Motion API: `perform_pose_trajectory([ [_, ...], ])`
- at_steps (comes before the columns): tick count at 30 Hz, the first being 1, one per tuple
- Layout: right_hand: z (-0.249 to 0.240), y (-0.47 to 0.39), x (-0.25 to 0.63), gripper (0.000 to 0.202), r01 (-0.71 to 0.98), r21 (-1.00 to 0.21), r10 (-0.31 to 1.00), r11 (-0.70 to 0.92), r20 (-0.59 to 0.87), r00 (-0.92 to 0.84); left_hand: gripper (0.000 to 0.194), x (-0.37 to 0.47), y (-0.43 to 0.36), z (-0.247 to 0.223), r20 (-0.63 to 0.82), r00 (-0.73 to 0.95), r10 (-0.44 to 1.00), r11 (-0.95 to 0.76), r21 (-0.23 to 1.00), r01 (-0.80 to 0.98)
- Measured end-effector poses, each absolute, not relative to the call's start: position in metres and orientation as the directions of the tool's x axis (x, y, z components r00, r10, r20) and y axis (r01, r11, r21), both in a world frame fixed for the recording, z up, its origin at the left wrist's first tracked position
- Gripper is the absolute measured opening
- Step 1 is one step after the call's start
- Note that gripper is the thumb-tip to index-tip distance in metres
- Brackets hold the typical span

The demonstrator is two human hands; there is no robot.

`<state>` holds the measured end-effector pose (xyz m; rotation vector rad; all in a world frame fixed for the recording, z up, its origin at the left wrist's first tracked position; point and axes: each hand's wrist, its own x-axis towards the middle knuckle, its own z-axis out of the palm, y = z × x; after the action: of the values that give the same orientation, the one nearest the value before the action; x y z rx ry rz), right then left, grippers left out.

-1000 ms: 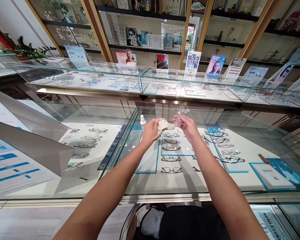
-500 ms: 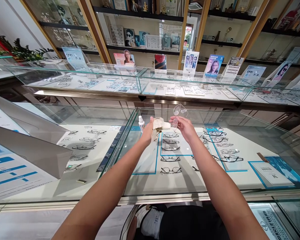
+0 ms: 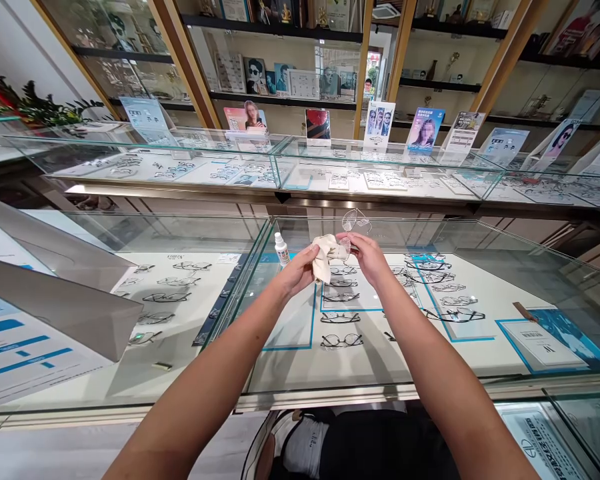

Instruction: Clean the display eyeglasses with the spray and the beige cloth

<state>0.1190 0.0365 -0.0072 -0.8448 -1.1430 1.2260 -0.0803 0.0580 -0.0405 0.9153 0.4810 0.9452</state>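
My left hand (image 3: 299,271) grips a cream cloth (image 3: 323,259), which hangs from its fingers and touches a lens of a pair of thin-rimmed glasses (image 3: 350,221). On the right, my right hand (image 3: 367,257) pinches the same glasses by the frame, with one lens standing above the fingers. A small white bottle (image 3: 282,251) stands upright on the glass counter just left of my left hand. Beneath both hands, rows of spectacles (image 3: 341,341) lie inside the glass case.
White folded display cards (image 3: 25,333) stand at the left. A second glass case (image 3: 285,195) runs behind, with upright advertising cards (image 3: 379,125) on it. Shelves line the back wall. A brochure (image 3: 543,343) lies inside the case at the right.
My left hand has opened out a little and shifted along with the cloth, which now hangs lower and more spread. The glasses have moved slightly left with my right hand.
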Motion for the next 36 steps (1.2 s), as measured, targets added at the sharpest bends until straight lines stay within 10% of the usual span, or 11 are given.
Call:
perform_pose_trajectory([
  [36,-0.012,0.026,0.100,0.030,-0.182,-0.963,0.952,0.200,0.235,-0.197,0.069,-0.072,0.046,-0.037,0.008,0.508,0.861,0.113,0.972,-0.206],
])
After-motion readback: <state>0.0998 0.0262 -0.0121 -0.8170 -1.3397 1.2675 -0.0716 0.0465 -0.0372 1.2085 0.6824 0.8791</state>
